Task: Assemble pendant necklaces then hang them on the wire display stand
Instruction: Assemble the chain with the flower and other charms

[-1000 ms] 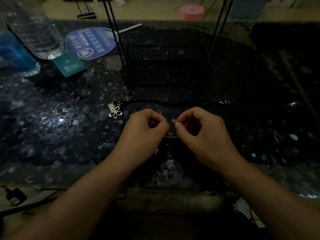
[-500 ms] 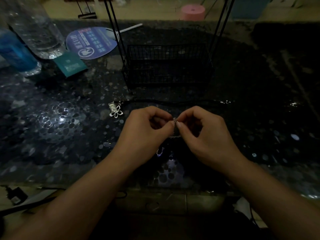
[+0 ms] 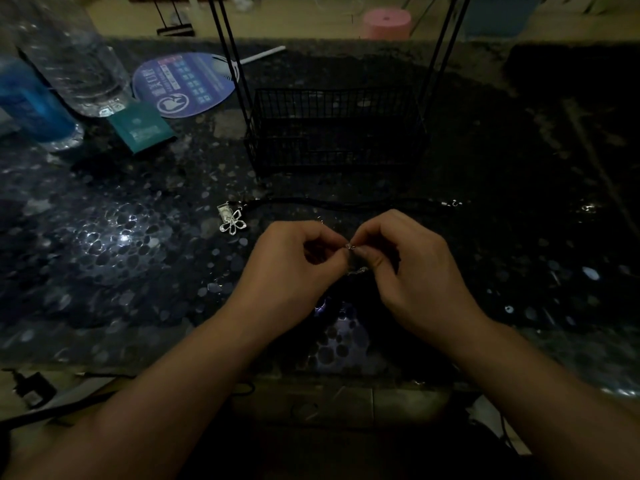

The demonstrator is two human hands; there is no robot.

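Silver clasp (image 3: pixel 349 246) pinched by both hands' fingers | fan (image 3: pixel 185 85) print unreadable (too dim)

Dim, underexposed scene with small glare spots on the glossy table (image 3: pixel 124 239), dark corners, wide-angle edge bending.

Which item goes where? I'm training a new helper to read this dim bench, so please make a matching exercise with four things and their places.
Things:
1. flower pendant
2. round fan
3. teal packet
4. small metal clasp

Places:
A. pinched between the fingertips of both hands
B. far left, behind the teal packet
C. on the table, left of the left hand
D. in front of the clear bottle

Pairs: 1-C, 2-B, 3-D, 4-A. The right hand meets the left at the clasp.
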